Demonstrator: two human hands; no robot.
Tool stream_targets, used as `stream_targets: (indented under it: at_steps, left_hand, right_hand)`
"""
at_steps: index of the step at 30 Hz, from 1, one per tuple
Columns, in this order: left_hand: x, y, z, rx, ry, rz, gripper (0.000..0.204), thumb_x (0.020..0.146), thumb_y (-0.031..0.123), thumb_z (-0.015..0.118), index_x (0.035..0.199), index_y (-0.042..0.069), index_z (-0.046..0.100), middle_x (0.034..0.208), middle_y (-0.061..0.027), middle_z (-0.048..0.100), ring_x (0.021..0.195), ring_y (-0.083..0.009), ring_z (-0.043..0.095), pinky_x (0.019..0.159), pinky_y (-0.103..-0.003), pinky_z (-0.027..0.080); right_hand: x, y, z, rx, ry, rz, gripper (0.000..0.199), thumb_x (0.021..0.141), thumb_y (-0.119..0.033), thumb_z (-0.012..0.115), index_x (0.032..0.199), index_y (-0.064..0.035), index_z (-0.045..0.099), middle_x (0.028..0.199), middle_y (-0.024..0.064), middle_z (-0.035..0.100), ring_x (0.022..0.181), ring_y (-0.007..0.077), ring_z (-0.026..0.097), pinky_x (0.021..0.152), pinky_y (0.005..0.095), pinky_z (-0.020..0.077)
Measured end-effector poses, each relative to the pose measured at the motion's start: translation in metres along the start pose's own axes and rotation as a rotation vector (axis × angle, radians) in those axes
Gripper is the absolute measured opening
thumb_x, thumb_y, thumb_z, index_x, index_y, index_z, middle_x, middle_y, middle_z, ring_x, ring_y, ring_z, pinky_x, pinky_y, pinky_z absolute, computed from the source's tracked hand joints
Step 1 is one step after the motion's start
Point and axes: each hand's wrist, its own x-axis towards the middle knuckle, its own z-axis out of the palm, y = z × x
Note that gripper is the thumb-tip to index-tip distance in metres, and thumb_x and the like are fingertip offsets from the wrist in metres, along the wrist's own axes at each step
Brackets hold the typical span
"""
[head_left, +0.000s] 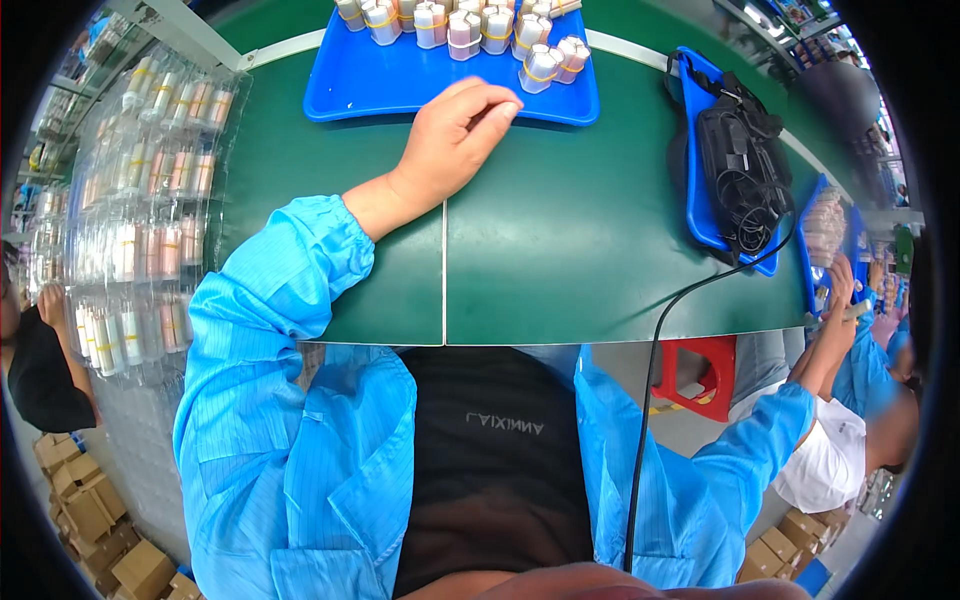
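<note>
banded tube bundles [465, 35] stand in a blue tray [400, 85].

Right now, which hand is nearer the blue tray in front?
Left. The left hand is at the near edge of the blue tray; the right hand, far to its right.

The bundled tubes [432, 25] are white to pale pink with yellow bands [540, 78], set against the saturated blue of the tray [400, 85] and the deep green of the table [560, 260]. The jacket [250, 400] is bright sky blue with fine stripes, over a black shirt [490, 440] with pale grey lettering. The bag [735, 150] and cable [655, 390] are black, the stool [720, 346] red, the cartons [145, 570] brown.
</note>
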Motion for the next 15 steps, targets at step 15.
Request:
stream_targets:
  at_steps: [15]
  left_hand:
    - [0.053, -0.010, 0.011, 0.557, 0.176, 0.310, 0.043, 0.078, 0.032, 0.078, 0.108, 0.005, 0.065, 0.100, -0.0152, 0.067, 0.092, -0.0331, 0.065, 0.080, -0.043, 0.052]
  right_hand:
    - [-0.082, -0.465, 0.079, 1.224, -0.388, -0.218, 0.032, 0.099, -0.029, 0.062, 0.077, -0.0064, 0.068, 0.064, -0.0043, 0.059, 0.051, 0.0014, 0.041, 0.047, 0.0193, 0.0311]
